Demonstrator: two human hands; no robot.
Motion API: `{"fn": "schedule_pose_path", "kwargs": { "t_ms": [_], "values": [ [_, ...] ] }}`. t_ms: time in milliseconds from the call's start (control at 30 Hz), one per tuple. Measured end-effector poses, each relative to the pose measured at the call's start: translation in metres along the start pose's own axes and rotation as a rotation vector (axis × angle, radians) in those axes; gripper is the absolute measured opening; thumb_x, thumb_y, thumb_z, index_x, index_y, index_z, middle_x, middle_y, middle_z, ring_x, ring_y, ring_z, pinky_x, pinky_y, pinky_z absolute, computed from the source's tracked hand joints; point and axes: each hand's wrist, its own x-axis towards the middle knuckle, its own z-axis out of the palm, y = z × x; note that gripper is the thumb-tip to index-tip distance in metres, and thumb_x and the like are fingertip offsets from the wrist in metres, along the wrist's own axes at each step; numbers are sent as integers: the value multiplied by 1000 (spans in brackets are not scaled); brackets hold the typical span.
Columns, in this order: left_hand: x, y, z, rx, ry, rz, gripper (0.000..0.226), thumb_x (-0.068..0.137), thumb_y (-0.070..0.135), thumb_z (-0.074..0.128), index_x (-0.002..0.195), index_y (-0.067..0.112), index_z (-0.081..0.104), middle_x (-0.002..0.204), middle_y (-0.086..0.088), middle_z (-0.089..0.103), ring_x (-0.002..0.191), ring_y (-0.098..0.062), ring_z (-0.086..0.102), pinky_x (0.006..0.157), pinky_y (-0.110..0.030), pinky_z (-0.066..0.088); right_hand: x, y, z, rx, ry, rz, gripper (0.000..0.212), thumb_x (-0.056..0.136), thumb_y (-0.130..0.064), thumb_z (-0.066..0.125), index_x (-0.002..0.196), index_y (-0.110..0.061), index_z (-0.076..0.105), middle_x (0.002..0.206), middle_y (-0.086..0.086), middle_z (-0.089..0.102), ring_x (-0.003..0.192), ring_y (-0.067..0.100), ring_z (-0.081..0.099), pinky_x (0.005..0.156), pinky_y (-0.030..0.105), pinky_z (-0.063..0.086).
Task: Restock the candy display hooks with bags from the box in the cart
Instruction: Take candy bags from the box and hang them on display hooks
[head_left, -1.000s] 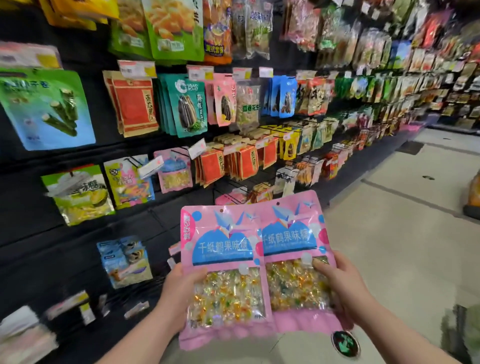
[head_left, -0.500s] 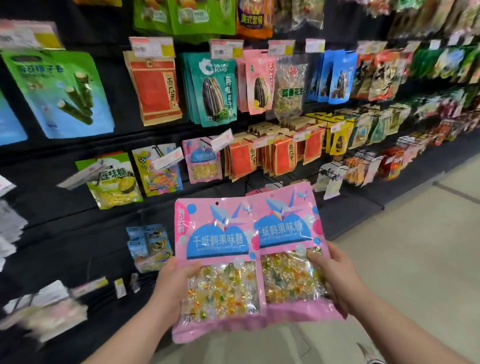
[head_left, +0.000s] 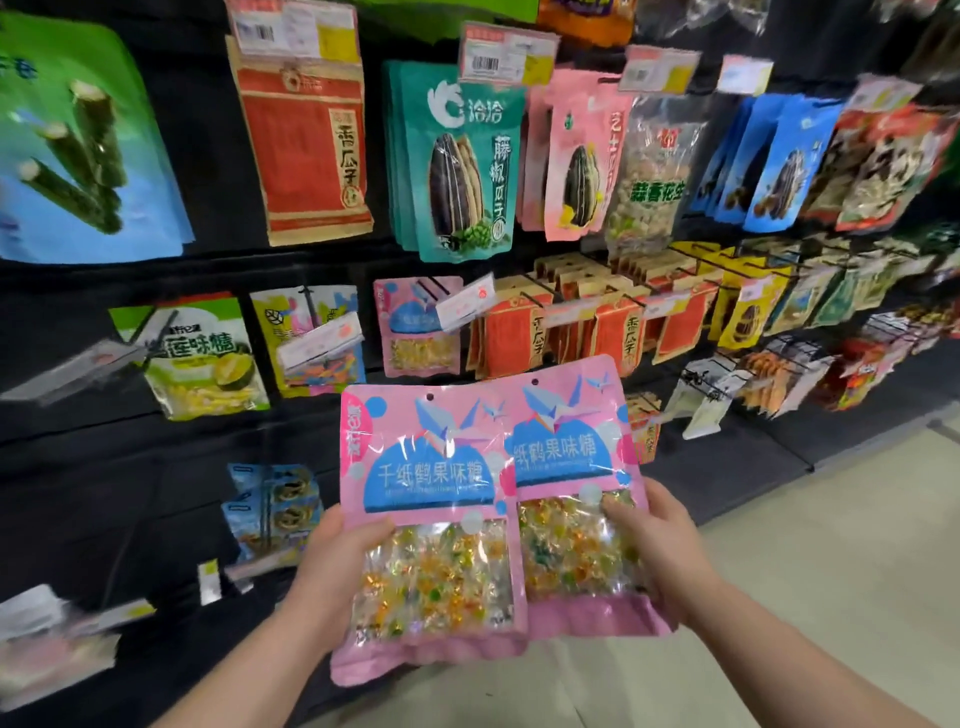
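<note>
2 pink candy bags (head_left: 498, 467) held side by side before the display wall (head_left: 104, 467).
Left hand (head_left: 337, 561) pinches the left one, right hand (head_left: 654, 545) pinches the right one, thumbs in front; a matching bag (head_left: 415, 332) hangs just above.

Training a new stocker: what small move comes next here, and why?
Probably the left hand should raise the front bag to the hook holding the matching pink bag just above; the hang hole faces up, while the right hand holds the second bag.
</note>
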Motion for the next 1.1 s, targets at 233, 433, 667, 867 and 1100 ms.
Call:
{"fn": "schedule_pose_path", "kwargs": {
  "t_ms": [233,433,667,867,1100],
  "values": [
    [22,-2,15,-20,106,20,23,84,7,67,105,13,64,99,-11,74,94,-34,70,90,-58,51,72,-5,24,-51,-145,-39,19,83,-7,66,99,-17,65,91,6,74,82,23,72,78,43,58],
    [41,-10,35,-58,205,31,26,82,5,66,106,14,66,99,-9,75,97,-34,69,93,-58,49,132,4,39,-29,-249,-28,21,88,-5,61,102,-20,65,95,7,74,89,28,70,82,46,56],
    [62,-20,54,-130,336,119,23,80,-5,63,96,11,67,74,0,75,74,-19,68,66,-33,45,179,17,54,-17,-361,-55,23,89,-7,61,106,-20,66,101,8,74,95,30,70,89,54,53],
    [74,-19,63,-154,344,178,19,81,-8,59,89,8,62,54,9,67,45,2,59,61,-29,37,197,23,58,7,-394,-68,23,89,-10,60,110,-20,65,102,8,74,98,34,68,94,58,49],
    [85,-18,63,-187,369,134,15,81,-5,61,90,7,61,57,7,68,61,-10,66,64,-33,41,204,18,65,37,-409,-44,20,90,-7,59,104,-19,65,97,10,74,94,38,68,89,59,51]
  ]
}}
